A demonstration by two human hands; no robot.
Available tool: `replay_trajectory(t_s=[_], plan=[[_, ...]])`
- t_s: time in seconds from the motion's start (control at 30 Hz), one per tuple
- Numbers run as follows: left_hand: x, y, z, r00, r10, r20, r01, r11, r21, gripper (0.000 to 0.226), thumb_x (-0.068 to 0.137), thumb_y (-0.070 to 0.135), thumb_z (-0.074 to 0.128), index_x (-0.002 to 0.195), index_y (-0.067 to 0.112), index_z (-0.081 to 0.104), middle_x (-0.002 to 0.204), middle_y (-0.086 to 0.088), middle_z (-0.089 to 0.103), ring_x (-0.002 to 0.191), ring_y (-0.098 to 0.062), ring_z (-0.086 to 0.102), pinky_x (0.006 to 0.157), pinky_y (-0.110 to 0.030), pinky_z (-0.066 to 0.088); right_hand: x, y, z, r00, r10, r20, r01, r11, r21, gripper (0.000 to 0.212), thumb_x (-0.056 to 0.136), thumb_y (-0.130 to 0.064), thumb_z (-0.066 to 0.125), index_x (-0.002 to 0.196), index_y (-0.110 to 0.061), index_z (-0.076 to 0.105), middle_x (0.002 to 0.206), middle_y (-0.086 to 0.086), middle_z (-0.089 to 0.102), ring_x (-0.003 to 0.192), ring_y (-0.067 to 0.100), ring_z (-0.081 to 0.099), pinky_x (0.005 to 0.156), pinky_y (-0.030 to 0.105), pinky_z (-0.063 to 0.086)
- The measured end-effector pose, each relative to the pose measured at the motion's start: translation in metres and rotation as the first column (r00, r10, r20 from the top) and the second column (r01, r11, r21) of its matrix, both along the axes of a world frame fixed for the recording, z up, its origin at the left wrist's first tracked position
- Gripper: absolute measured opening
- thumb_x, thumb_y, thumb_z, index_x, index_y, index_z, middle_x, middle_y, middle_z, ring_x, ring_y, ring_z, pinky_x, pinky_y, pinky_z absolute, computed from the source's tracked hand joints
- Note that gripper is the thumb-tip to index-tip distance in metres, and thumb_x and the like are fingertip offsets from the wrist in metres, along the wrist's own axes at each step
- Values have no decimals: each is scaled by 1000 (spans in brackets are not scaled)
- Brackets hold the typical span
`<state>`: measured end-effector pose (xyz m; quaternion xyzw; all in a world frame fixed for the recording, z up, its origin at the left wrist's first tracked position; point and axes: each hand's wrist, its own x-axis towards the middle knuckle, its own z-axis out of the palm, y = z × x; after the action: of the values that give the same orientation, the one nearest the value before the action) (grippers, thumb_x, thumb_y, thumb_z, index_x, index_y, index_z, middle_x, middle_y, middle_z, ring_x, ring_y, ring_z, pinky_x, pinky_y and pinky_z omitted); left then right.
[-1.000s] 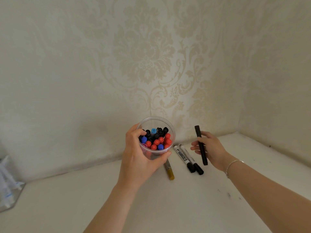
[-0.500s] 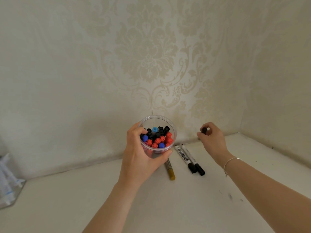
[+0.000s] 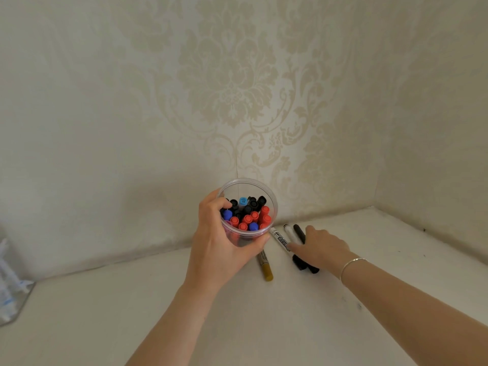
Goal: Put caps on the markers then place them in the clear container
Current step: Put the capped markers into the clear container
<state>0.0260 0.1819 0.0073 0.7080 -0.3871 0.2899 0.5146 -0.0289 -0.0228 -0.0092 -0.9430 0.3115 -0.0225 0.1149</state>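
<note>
Print runs along the white marker (image 3: 280,240) at four o'clock from the clear container (image 3: 273,199), but it's too small to read.

A home interior, it seems: cream damask wallpaper (image 3: 232,83) covers both walls, which meet in a corner at about 2 o'clock, above a plain white surface (image 3: 264,326) marked with small scuffs at 4 o'clock

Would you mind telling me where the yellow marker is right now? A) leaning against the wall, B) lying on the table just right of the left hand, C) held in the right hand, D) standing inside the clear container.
B: the yellow marker lies flat on the table, beside the left hand gripping the clear container.
</note>
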Motion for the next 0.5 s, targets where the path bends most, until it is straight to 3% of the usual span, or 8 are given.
replay_trajectory(t_s=[0.1, 0.27, 0.4, 0.47, 0.5], plan=[[-1, 0, -1, 1000, -8, 6, 8, 1000, 12, 80, 56, 42, 89, 112, 30, 33, 126, -1, 45, 106, -11, 58, 76, -10, 51, 7, 6, -7, 999, 30, -33, -29, 999, 30, 55, 83, -45, 57, 122, -12, 36, 118, 9, 49, 108, 27, 54, 82, 33, 43], [-2, 0, 0, 1000, -24, 7, 24, 1000, 8, 79, 56, 44, 87, 111, 31, 33, 128, 2, 42, 107, -10, 56, 76, -7, 47, 11, 15, -13, 996, -11, -87, 12, 1000, 11, 52, 87, -32, 54, 128, -6, 35, 128, 13, 44, 118, 29, 50, 92, 32, 41], [-3, -1, 1, 1000, -9, -8, 9, 1000, 17, 80, 54, 41, 89, 111, 33, 33, 128, 4, 42, 107, -10, 56, 76, -8, 48, 8, 19, -14, 995, 21, -95, -26, 998, -56, 41, 92, -20, 47, 128, -3, 35, 124, 13, 52, 113, 28, 54, 79, 29, 39], [-3, -1, 1, 1000, -3, -13, 4, 1000, 18, 81, 55, 41, 89, 112, 34, 33, 128, 4, 42, 107, -10, 56, 78, -7, 47, 5, 17, -4, 994, 48, -98, -43, 998, 55, 39, 92, -18, 46, 125, -1, 35, 109, 11, 55, 101, 28, 61, 71, 28, 42], [-3, -1, 1, 1000, -6, -15, 6, 1000, 18, 81, 55, 41, 89, 113, 34, 33, 129, 4, 42, 108, -9, 55, 79, -7, 46, 4, 16, 7, 994, 61, -91, -46, 986, 161, 35, 93, -18, 46, 122, -1, 36, 96, 10, 55, 85, 28, 64, 62, 28, 46]])
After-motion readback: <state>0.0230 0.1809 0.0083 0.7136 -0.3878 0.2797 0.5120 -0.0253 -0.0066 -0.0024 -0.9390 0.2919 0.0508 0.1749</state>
